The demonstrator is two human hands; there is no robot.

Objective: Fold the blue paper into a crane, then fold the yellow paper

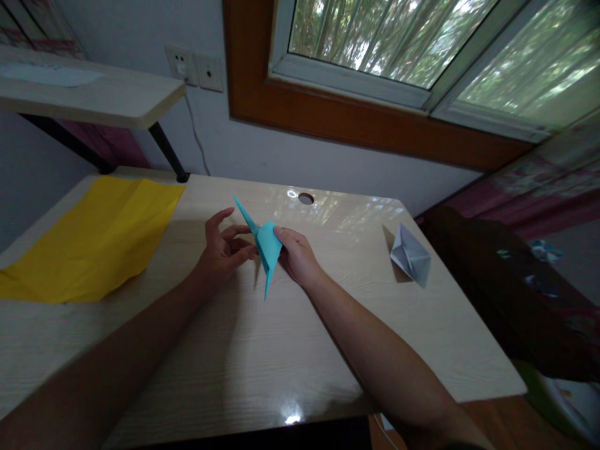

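Note:
A turquoise folded paper crane is held above the table, one thin point aimed up and left, another downward. My right hand pinches its right side, thumb on top and the other fingers mostly hidden beneath. On the crane's left, my left hand has its fingers apart and curved. Its thumb and a fingertip come close to the paper, and whether they touch it I cannot tell.
A yellow cloth or paper sheet lies at the left of the wooden table. A grey-white folded paper piece stands at the right. A raised shelf overhangs the back left; a round hole pierces the tabletop.

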